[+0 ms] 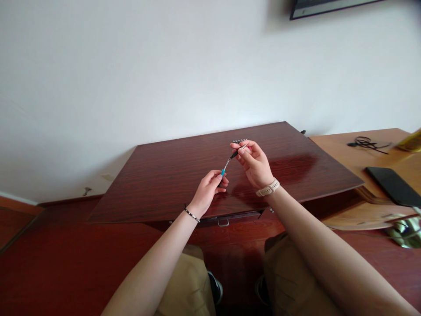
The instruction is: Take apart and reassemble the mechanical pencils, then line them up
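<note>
My left hand [210, 186] is closed around the blue-and-black handle [222, 172] of what looks like a screwdriver. A thin silvery shaft [226, 163] runs up and right from the handle to a black piece [233, 155]. My right hand [255, 164] pinches this black piece, and a slim metal tip shows at its upper end by the fingers. Just behind the right fingertips is a short row of small silvery bits [240, 141]; whether it rests on the table or is held, I cannot tell. Something red is partly hidden in the right palm.
Both hands are above a dark reddish wooden table [164, 175] against a white wall. On the lighter desk [404, 162] at right lie a black phone [393, 185], a coiled black cable [366, 143] and a yellow item [411, 141]. A screen [329, 8] hangs at the upper right.
</note>
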`<control>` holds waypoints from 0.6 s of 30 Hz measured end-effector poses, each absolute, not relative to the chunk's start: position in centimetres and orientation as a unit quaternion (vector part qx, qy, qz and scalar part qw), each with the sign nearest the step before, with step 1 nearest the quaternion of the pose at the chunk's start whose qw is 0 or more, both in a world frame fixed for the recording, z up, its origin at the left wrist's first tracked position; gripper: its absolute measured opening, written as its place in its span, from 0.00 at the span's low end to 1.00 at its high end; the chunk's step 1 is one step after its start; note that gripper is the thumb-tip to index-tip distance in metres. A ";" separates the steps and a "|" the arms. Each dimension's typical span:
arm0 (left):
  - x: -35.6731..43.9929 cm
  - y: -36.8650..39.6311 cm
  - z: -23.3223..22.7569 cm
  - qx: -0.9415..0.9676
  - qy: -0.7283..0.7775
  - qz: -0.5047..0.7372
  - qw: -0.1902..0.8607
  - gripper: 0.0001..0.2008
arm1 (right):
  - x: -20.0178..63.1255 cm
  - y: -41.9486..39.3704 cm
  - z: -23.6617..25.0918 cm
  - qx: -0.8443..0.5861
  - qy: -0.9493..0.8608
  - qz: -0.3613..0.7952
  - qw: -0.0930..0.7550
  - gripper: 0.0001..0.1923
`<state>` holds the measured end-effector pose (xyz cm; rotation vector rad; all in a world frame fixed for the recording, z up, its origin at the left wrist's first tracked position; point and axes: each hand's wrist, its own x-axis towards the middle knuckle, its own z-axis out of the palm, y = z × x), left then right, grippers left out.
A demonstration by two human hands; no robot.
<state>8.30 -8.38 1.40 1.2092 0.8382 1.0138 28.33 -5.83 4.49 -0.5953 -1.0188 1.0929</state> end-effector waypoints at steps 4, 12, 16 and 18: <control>8.4 -8.5 1.5 0.527 0.370 0.441 0.625 0.14 | 28.3 -5.8 4.5 -0.269 -0.459 0.481 0.697 0.18; 8.4 -8.4 1.6 0.529 0.370 0.440 0.624 0.15 | 28.4 -6.0 4.6 -0.308 -0.487 0.461 0.675 0.19; 8.4 -8.4 1.5 0.532 0.368 0.437 0.624 0.15 | 28.2 -6.3 4.8 -0.316 -0.523 0.447 0.653 0.20; 8.5 -8.3 1.4 0.535 0.369 0.435 0.623 0.16 | 28.0 -6.5 4.7 -0.311 -0.552 0.448 0.630 0.20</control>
